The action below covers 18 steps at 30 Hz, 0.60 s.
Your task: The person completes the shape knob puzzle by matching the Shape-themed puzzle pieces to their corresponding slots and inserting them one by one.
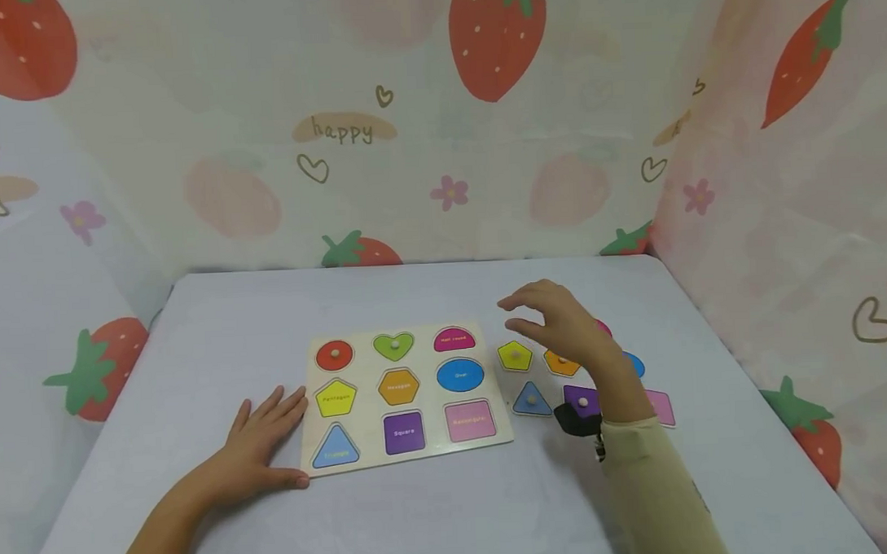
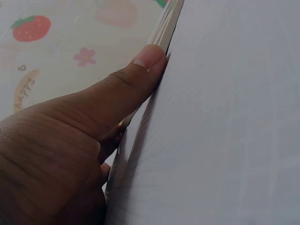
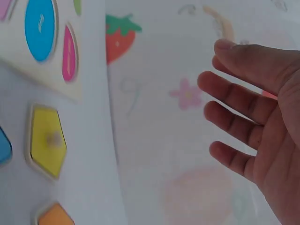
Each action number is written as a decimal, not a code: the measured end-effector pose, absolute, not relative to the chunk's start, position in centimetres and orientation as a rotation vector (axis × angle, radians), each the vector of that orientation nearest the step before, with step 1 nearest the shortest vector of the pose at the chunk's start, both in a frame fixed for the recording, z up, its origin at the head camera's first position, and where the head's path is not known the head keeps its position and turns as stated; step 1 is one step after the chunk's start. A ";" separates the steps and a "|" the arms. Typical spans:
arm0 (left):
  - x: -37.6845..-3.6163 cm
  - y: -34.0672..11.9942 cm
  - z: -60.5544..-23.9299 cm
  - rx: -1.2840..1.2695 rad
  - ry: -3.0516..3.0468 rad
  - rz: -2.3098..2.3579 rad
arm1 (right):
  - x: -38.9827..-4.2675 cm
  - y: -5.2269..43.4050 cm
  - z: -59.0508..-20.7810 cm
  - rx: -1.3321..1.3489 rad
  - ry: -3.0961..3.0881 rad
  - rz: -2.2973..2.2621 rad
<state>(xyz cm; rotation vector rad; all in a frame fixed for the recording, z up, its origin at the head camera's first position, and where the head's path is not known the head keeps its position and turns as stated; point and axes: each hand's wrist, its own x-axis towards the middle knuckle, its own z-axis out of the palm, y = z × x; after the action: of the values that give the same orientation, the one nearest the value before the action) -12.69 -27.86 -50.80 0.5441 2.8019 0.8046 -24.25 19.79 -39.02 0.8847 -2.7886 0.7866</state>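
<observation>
Two shapes, the red circle and the green heart, sit in the puzzle board; seven holes wait. The right hand hovers with loose, empty fingers over loose pieces like the yellow pentagon on the worktop. The left hand lies flat, thumb against the board's edge.
</observation>
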 end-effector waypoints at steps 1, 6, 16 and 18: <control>-12.7 -27.9 -50.9 0.545 2.801 0.805 | -24.5 20.6 -39.0 0.858 -2.768 0.792; -12.8 -28.1 -51.1 0.562 2.808 0.791 | -25.7 24.1 -39.6 0.704 -2.673 0.798; -12.7 -27.8 -50.5 0.570 2.807 0.787 | -27.7 29.0 -42.9 0.333 -2.769 0.840; -12.7 -27.7 -50.4 0.562 2.798 0.790 | -27.9 29.7 -43.5 0.297 -2.777 0.861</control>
<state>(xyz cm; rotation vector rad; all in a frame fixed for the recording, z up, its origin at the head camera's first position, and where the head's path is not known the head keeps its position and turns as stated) -12.67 -27.74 -50.43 0.5623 2.7976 0.7903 -27.86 29.75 -43.55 0.2974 -2.7766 0.8607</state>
